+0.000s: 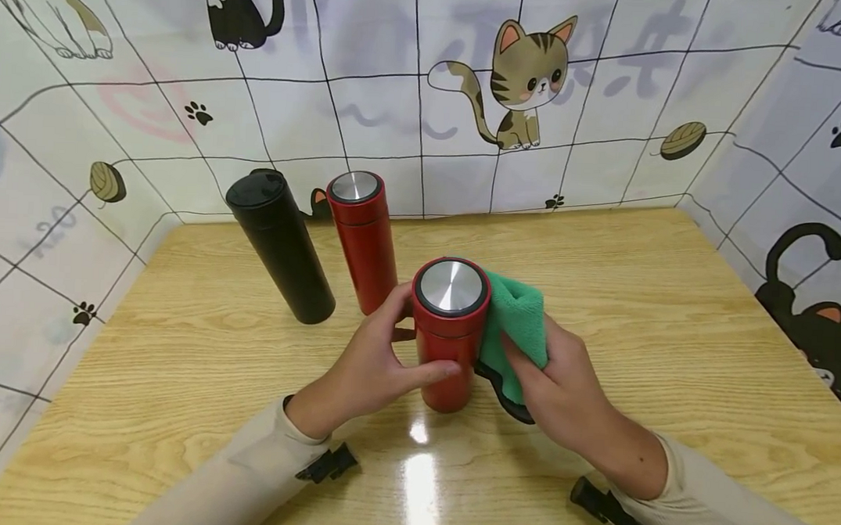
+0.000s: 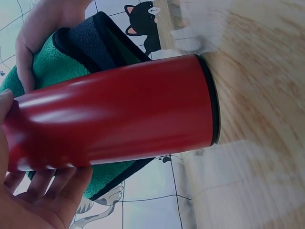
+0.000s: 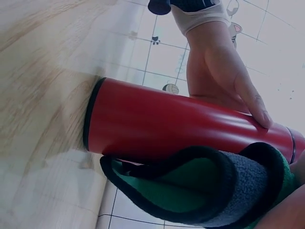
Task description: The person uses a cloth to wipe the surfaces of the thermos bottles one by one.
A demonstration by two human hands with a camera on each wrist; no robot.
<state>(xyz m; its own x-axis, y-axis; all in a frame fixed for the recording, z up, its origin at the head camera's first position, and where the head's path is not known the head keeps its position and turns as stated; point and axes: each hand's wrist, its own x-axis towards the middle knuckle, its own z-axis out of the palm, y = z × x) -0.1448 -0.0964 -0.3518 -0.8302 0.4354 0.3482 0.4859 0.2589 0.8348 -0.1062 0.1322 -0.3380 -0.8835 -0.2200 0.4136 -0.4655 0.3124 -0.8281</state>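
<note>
An upright red thermos bottle (image 1: 447,350) with a shiny metal lid top stands in front of me on the wooden table. My left hand (image 1: 377,351) grips it from the left, thumb across its front and fingers round the far side. With my right hand (image 1: 563,386) I hold a folded green cloth (image 1: 517,314) against the bottle's right side. In the left wrist view the cloth (image 2: 66,57) shows a dark edging and a grey-blue reverse, and it also reaches behind the bottle (image 2: 119,112). The bottle's base (image 3: 94,114) is at the table surface in the right wrist view.
Behind to the left, a second red thermos bottle (image 1: 365,244) and a black one (image 1: 283,249) stand upright side by side. The wooden table (image 1: 624,287) ends at a wall covering (image 1: 370,119) with cat drawings and grid lines, which also runs along both sides.
</note>
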